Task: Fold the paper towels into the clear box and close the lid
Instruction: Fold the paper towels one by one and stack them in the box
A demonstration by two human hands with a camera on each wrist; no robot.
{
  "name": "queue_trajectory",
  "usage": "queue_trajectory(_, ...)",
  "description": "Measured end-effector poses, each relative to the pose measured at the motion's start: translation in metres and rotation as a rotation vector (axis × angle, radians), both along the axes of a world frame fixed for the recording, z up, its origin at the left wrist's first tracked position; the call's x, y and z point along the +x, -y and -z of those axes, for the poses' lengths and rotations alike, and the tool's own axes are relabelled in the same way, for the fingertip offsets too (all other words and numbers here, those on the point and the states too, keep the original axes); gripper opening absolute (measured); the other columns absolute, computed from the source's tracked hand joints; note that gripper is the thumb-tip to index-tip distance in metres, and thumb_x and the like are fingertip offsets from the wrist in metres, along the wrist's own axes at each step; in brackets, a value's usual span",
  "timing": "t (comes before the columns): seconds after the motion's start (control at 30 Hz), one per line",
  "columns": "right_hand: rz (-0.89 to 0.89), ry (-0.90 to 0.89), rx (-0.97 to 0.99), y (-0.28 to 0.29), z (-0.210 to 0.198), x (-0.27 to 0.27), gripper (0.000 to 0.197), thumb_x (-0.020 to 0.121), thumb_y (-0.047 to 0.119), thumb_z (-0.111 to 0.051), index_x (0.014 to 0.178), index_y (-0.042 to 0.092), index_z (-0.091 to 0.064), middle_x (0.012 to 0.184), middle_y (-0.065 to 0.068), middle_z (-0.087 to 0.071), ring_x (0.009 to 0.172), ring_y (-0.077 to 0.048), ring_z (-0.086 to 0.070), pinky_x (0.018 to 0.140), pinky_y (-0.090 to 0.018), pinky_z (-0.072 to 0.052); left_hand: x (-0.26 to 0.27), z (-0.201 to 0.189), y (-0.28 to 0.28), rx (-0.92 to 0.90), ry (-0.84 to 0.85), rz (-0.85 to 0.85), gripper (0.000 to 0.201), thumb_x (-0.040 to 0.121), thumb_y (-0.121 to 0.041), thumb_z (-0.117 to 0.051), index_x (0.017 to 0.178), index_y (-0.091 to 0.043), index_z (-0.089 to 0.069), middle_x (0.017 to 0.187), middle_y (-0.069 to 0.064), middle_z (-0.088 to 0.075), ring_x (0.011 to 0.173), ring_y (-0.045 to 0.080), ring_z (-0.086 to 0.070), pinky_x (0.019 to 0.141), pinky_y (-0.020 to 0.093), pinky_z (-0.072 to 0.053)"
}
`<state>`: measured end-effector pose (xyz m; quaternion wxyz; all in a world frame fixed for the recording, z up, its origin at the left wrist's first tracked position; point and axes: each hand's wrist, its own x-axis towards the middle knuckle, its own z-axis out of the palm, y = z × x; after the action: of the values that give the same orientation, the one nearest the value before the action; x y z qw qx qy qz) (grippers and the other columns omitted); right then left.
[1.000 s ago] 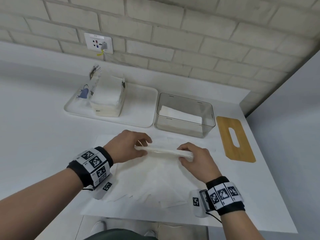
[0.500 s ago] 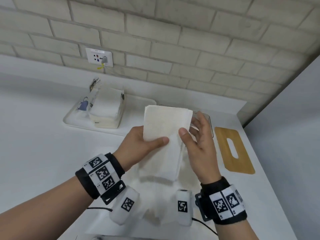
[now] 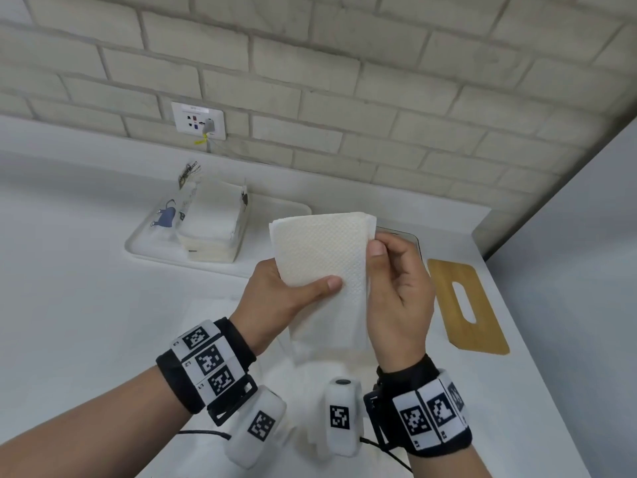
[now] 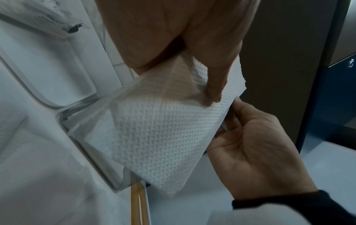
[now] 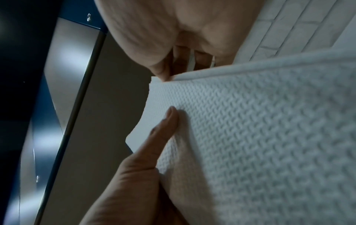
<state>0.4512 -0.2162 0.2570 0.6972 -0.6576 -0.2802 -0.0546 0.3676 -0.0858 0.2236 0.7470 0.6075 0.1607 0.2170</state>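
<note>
Both hands hold a folded stack of white paper towels (image 3: pixel 320 257) upright in the air above the counter. My left hand (image 3: pixel 293 288) grips its left side, thumb across the front. My right hand (image 3: pixel 389 270) pinches the upper right edge between thumb and curled fingers. The left wrist view shows the embossed towels (image 4: pixel 159 137) with the left thumb pressed on them and the right hand (image 4: pixel 250 144) at their edge. In the right wrist view the towels (image 5: pixel 260 129) fill the frame. The clear box (image 3: pixel 412 238) is mostly hidden behind the towels and right hand. The bamboo lid (image 3: pixel 465 305) lies flat to the right.
A white tray (image 3: pixel 141 244) at the back left carries an opened pack of paper towels (image 3: pixel 213 225). More loose towels (image 3: pixel 310 370) lie on the counter under my wrists. A brick wall with a socket (image 3: pixel 199 120) stands behind. The counter's right edge runs just past the lid.
The folded stack was lifted off the counter and raised upright in front of the box. Over the last half second my right fingers curled and moved to pinch the upper right edge.
</note>
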Motion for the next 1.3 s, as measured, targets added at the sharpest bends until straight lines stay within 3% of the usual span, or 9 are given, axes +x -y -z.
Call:
queue_trajectory(0.37, -0.043, -0.028, -0.056, 0.001, -0.007, 0.008, 0.004, 0.097, 0.016, -0.067, 0.096, 0.019, -0.07, 0.092, 0.011, -0.073, 0.088, -0.007, -0.068, 0.079, -0.022, -0.053, 0.003, 0.003, 0.0, -0.08, 0.015, 0.017, 0.04, 0.075, -0.013, -0.087, 0.113, -0.008, -0.075, 0.116, 0.011, -0.077, 0.109, 0.031, -0.074, 0.099, 0.056, -0.057)
queue_trajectory(0.6, -0.088, -0.179, -0.117, -0.003, -0.006, 0.011, 0.01, 0.098, 0.025, -0.064, 0.091, 0.02, -0.069, 0.081, -0.02, -0.059, 0.077, -0.019, -0.052, 0.072, -0.04, -0.046, 0.004, 0.005, -0.003, -0.094, -0.005, 0.031, 0.044, 0.073, -0.006, -0.087, 0.115, -0.003, -0.074, 0.116, 0.013, -0.077, 0.11, 0.032, -0.073, 0.1, 0.056, -0.056)
queue_trajectory(0.73, -0.153, -0.247, -0.151, -0.003, -0.009, 0.011, 0.012, 0.098, 0.033, -0.06, 0.1, 0.023, -0.067, 0.097, 0.006, -0.07, 0.092, -0.017, -0.065, 0.089, -0.052, -0.055, 0.003, 0.007, -0.005, -0.104, -0.018, 0.032, 0.044, 0.071, -0.006, -0.087, 0.113, -0.003, -0.074, 0.114, 0.013, -0.077, 0.108, 0.032, -0.074, 0.099, 0.056, -0.057)
queue_trajectory(0.77, -0.171, -0.204, -0.156, -0.002, -0.011, 0.011, 0.014, 0.1, 0.035, -0.059, 0.111, 0.027, -0.064, 0.11, 0.011, -0.069, 0.104, -0.012, -0.066, 0.096, -0.05, -0.055, 0.003, 0.007, -0.006, -0.101, -0.02, 0.028, 0.044, 0.071, -0.006, -0.087, 0.113, -0.004, -0.074, 0.114, 0.012, -0.077, 0.108, 0.032, -0.074, 0.099, 0.056, -0.057)
queue_trajectory(0.83, -0.223, -0.015, -0.228, 0.001, -0.017, 0.013, 0.039, 0.101, 0.036, -0.059, 0.138, 0.039, -0.048, 0.133, 0.012, -0.058, 0.119, 0.0, -0.058, 0.098, -0.031, -0.053, 0.002, 0.006, -0.006, -0.082, -0.021, 0.028, 0.044, 0.072, -0.006, -0.087, 0.114, -0.005, -0.074, 0.115, 0.012, -0.077, 0.109, 0.031, -0.074, 0.099, 0.054, -0.057)
queue_trajectory(0.9, -0.246, 0.2, -0.386, 0.002, -0.023, 0.017, 0.057, 0.101, 0.03, -0.061, 0.148, 0.045, -0.033, 0.143, 0.013, -0.051, 0.128, 0.002, -0.051, 0.099, -0.02, -0.048, 0.002, 0.005, -0.007, -0.05, -0.031, 0.031, 0.042, 0.075, -0.004, -0.087, 0.115, -0.006, -0.074, 0.113, 0.01, -0.078, 0.108, 0.029, -0.074, 0.097, 0.049, -0.059)
queue_trajectory(1.03, -0.161, 0.431, -0.558, 0.002, -0.026, 0.028, 0.022, 0.1, 0.019, -0.062, 0.12, 0.025, -0.069, 0.116, 0.016, -0.066, 0.113, 0.006, -0.057, 0.092, -0.013, -0.045, 0.002, 0.005, -0.007, -0.005, -0.06, 0.034, 0.039, 0.077, -0.009, -0.088, 0.113, -0.007, -0.075, 0.109, 0.01, -0.079, 0.104, 0.028, -0.076, 0.095, 0.049, -0.06)
queue_trajectory(1.13, -0.143, 0.423, -0.547, 0.005, -0.025, 0.031, 0.018, 0.1, 0.021, -0.063, 0.115, 0.025, -0.073, 0.109, 0.019, -0.069, 0.105, 0.006, -0.06, 0.085, -0.009, -0.044, 0.002, 0.003, -0.006, -0.022, -0.062, 0.046, 0.039, 0.078, -0.017, -0.086, 0.113, -0.005, -0.074, 0.109, 0.011, -0.079, 0.103, 0.03, -0.075, 0.095, 0.051, -0.06)
queue_trajectory(1.3, -0.179, -0.019, -0.429, 0.011, -0.014, 0.027, 0.05, 0.103, 0.037, -0.055, 0.151, 0.035, -0.041, 0.131, 0.021, -0.059, 0.112, 0.0, -0.061, 0.095, -0.023, -0.053, 0.004, 0.003, -0.007, -0.11, -0.029, -0.007, 0.04, 0.077, -0.018, -0.088, 0.113, -0.006, -0.074, 0.113, 0.011, -0.078, 0.106, 0.031, -0.075, 0.096, 0.053, -0.059)
